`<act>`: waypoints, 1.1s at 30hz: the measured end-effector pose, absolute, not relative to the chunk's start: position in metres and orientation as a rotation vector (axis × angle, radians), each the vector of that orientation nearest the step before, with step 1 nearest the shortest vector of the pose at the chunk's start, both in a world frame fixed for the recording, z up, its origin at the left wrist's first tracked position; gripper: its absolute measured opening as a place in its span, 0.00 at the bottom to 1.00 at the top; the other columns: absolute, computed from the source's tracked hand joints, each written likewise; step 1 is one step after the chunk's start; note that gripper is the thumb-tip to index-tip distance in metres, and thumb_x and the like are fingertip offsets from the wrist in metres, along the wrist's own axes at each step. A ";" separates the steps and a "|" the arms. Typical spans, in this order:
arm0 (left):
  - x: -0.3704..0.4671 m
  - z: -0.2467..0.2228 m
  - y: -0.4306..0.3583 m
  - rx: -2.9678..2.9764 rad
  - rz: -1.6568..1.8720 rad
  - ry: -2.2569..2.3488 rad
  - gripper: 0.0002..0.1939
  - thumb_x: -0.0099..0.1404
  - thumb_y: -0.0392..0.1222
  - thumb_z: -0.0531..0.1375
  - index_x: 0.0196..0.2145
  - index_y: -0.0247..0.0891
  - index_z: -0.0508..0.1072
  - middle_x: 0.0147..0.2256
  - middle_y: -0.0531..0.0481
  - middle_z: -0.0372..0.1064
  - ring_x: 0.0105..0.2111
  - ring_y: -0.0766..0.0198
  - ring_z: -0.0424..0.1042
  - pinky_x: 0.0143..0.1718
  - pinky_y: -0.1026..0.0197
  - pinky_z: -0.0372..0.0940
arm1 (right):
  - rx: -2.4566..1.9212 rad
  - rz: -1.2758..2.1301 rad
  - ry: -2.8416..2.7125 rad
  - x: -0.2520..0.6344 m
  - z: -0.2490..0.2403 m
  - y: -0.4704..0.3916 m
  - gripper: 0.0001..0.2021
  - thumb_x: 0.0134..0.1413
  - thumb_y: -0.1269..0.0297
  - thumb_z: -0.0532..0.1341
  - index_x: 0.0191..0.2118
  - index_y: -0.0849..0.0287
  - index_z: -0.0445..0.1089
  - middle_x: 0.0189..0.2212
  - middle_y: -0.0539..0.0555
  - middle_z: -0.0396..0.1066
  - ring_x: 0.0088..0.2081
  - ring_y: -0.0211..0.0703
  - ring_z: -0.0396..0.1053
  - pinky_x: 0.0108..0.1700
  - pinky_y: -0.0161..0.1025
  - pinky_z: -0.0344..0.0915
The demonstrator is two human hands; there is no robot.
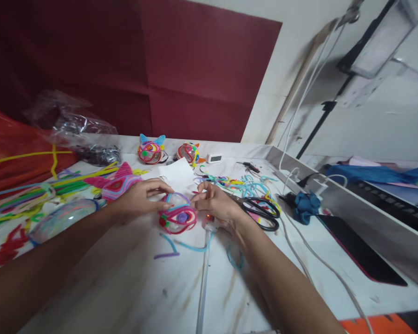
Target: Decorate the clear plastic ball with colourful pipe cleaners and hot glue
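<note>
A clear ball [176, 225] wrapped in pink, red, blue and purple pipe cleaners, with a purple eye shape on its front, rests on the table in front of me. My left hand [142, 200] grips it from the left, thumb and fingers against its upper side. At the ball's right edge, my right hand [214, 204] has its fingers pinched together; what sits between them is too small to make out. Under that hand lies a device with an orange light [210, 218], a long pale stick [202, 283] running from it. Cut blue and purple pipe cleaner pieces [169, 246] lie just in front.
Two decorated balls [150, 152] stand at the back. Black-handled scissors [264, 211] and a heap of pipe cleaner scraps [247, 183] are on the right. Loose pipe cleaners [55, 188] and a clear round shell [64, 218] lie left. White cables [320, 260] cross the right side.
</note>
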State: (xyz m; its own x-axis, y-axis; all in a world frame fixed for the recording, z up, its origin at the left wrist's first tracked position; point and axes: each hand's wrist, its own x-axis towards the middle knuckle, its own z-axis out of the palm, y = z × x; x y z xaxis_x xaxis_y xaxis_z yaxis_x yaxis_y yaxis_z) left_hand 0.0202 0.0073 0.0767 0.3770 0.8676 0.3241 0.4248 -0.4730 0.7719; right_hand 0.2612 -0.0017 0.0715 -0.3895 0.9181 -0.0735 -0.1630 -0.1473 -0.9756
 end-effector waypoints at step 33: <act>0.022 0.056 0.009 1.657 1.017 1.163 0.24 0.39 0.55 0.76 0.33 0.42 0.81 0.41 0.40 0.81 0.45 0.41 0.78 0.45 0.51 0.74 | -0.890 1.726 -1.310 0.268 0.067 0.004 0.27 0.26 0.76 0.69 0.35 0.53 0.56 0.21 0.44 0.78 0.20 0.36 0.70 0.26 0.31 0.66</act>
State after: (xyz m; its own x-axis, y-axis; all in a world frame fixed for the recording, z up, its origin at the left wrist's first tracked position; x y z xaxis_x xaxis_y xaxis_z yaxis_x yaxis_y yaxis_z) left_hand 0.0218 0.0092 0.0558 0.2372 0.9607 0.1442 0.2710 -0.2080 0.9398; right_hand 0.2684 0.0045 0.0672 -0.4522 0.8888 -0.0744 -0.1677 -0.1667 -0.9716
